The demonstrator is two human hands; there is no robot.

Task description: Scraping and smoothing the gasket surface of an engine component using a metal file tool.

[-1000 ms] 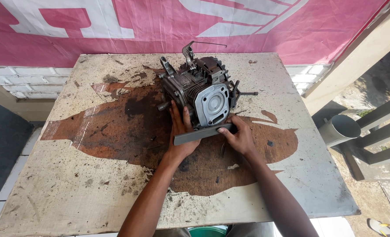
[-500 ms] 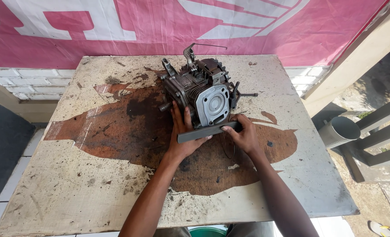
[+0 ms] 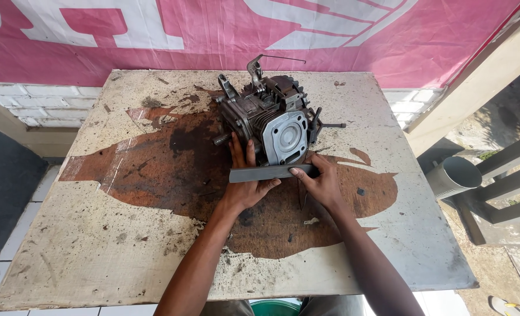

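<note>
Worn and stained, the tabletop [image 3: 125,234] under our hands shows a broad rust-brown patch across its pale sheet, with grit and small flakes scattered on it.

Nearest to us, our two forearms reach up from the lower edge. Our left hand [image 3: 245,184] lies with palm down and fingers spread, the fingertips reaching up against the lower left of the small engine block [image 3: 269,120]; the left end of the flat grey bar [image 3: 271,172] crosses over its knuckles, so it steadies rather than grasps. Our right hand [image 3: 321,184] is partly closed, thumb and forefinger pinching the right end of that bar, which lies level along the foot of the engine's open cylinder face.

We judge the step in hand to be setting this bar against the machined face. The next move would call for a level, even pressure and a steady block. Whether the bar touches the face or sits just in front of it, we cannot tell from this angle.

Beyond the engine, a pink and white banner [image 3: 213,35] hangs over a white brick ledge [image 3: 43,99]. At far right stand a grey pipe end [image 3: 456,175] and timber rails [image 3: 505,187].
</note>
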